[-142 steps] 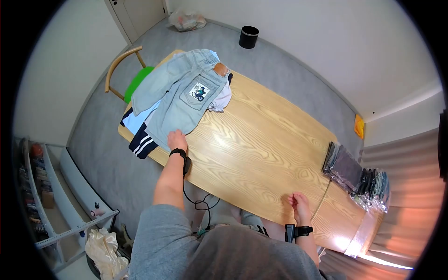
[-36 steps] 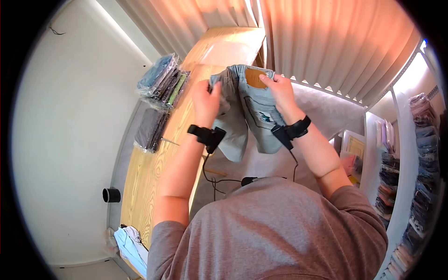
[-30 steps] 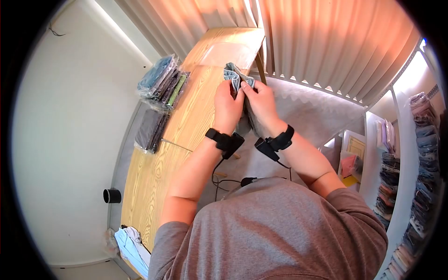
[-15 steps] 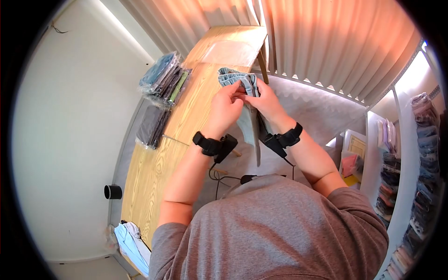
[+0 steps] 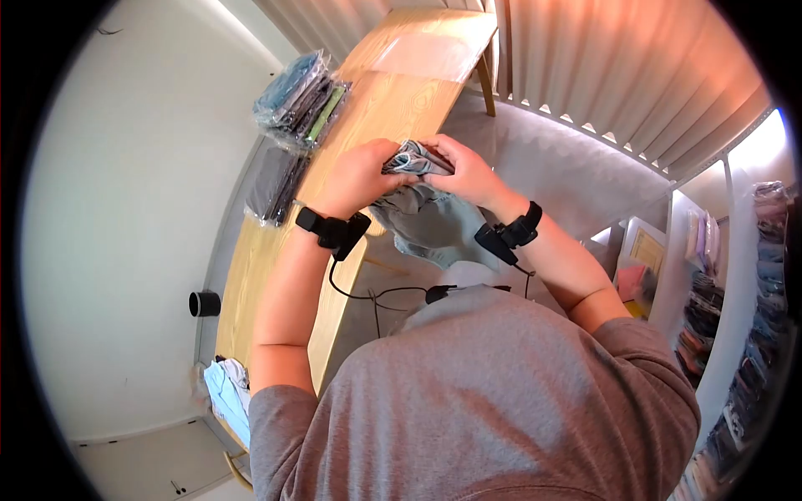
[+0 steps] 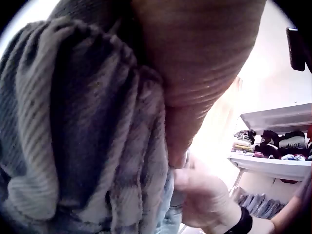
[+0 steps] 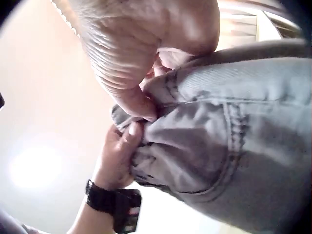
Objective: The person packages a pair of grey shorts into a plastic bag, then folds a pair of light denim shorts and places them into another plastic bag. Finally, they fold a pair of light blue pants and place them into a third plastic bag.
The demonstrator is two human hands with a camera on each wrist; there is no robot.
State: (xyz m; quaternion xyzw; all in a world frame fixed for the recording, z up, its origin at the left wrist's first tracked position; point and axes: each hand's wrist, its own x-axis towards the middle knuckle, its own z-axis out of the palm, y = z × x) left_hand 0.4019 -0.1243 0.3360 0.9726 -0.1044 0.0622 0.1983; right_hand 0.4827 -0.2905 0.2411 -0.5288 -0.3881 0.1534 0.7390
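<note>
A pair of light blue denim jeans (image 5: 430,221) hangs from both my hands in front of my body, beside the table. My left hand (image 5: 359,177) grips the bunched waistband at its left side, thumb toward me. At the other side my right hand (image 5: 468,174) pinches the waistband between thumb and fingers. Gathered elastic waistband (image 6: 87,126) fills much of the left wrist view. A stitched pocket (image 7: 195,151) lies below my right thumb in the right wrist view. The legs of the jeans hang down toward my shirt.
The wooden table (image 5: 276,284) runs along my left. Plastic-bagged garments (image 5: 296,100) are stacked on its far side, and light blue clothing (image 5: 227,397) lies at its near end. Shelves of bagged clothes (image 5: 756,317) stand to my right. A black bin (image 5: 204,304) is by the wall.
The jeans, first lying on the table under my left hand, are now held up in both hands. Within the last second, my hands moved apart at the waistband and the jeans' legs swung toward me.
</note>
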